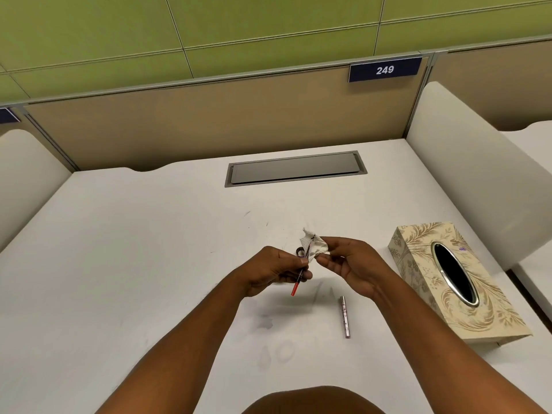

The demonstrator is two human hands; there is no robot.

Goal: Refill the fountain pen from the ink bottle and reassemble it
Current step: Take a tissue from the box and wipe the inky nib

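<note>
My left hand (276, 268) pinches the pen's inner section (299, 277), a thin dark piece with a red converter end pointing down toward me. My right hand (351, 264) holds a crumpled, ink-stained tissue (313, 245) against the upper tip of that section. A small dark round thing (299, 251), perhaps the ink bottle, shows just behind my left fingers and is mostly hidden. The pinkish metallic pen barrel (345, 316) lies alone on the white desk (149, 249), below my right hand.
A patterned beige tissue box (418, 297) with an oval opening sits at the right. A grey cable hatch (295, 168) is set into the desk's far side. White side dividers flank the desk. Faint ink smudges (274, 339) mark the surface near me.
</note>
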